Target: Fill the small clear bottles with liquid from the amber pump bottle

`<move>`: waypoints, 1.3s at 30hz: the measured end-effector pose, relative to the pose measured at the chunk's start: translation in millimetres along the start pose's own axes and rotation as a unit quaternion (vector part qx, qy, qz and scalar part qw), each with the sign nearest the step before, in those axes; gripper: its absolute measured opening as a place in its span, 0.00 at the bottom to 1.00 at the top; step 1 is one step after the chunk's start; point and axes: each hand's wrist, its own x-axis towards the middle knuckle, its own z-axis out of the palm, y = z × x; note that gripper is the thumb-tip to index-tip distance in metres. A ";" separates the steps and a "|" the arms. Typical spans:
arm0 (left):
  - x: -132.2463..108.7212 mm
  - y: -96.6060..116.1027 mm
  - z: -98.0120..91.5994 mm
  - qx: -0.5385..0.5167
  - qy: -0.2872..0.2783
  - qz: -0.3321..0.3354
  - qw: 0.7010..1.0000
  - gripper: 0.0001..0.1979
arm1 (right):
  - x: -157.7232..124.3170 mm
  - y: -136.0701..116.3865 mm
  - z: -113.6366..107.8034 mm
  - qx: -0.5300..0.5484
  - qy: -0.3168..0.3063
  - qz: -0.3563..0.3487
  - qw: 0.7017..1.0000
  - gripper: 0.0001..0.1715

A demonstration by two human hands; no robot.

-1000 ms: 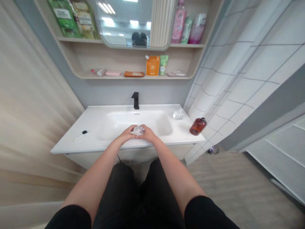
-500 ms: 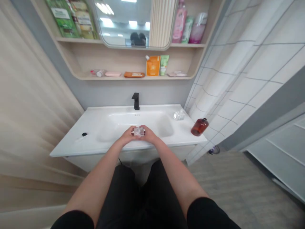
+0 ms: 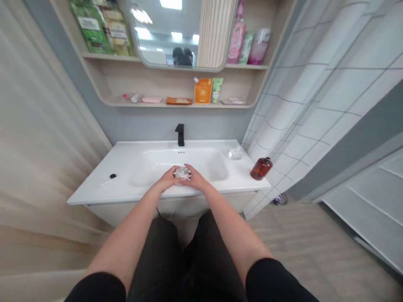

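Observation:
Both my hands meet over the front of the white basin, holding a small transparent square container [image 3: 182, 173] between them. My left hand [image 3: 168, 178] grips its left side, and my right hand [image 3: 195, 178] grips its right side, with fingers curled over the top. The fingers hide part of the container, and its exact material is hard to tell at this size. My forearms reach in from the bottom of the view, and neither hand touches the white sink counter [image 3: 94, 189].
A black faucet [image 3: 180, 135] rises behind the basin. A transparent dish [image 3: 236, 154] and an amber bottle [image 3: 261, 168] stand at the counter's right end. A small black-tipped item [image 3: 111, 177] lies at the left. Shelves above hold several toiletries. Tiled wall stands to the right.
The view has tilted slightly, shifting the shelves and sink lower in the frame. My hands stay together over the basin, still holding the transparent container.

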 end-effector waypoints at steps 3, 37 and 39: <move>-0.9 -2.4 -2.3 0.003 0.041 0.008 0.999 0.38 | -0.1 -5.1 -0.3 0.031 0.006 0.013 0.999 0.70; 3.8 -11.7 -4.8 -0.032 0.142 0.009 0.989 0.39 | -97.6 26.6 -229.2 -0.155 0.444 0.088 0.878 0.52; 3.9 -11.1 -4.6 -0.038 0.152 0.013 0.988 0.39 | -77.1 16.5 -197.2 -0.152 0.359 0.061 0.919 0.50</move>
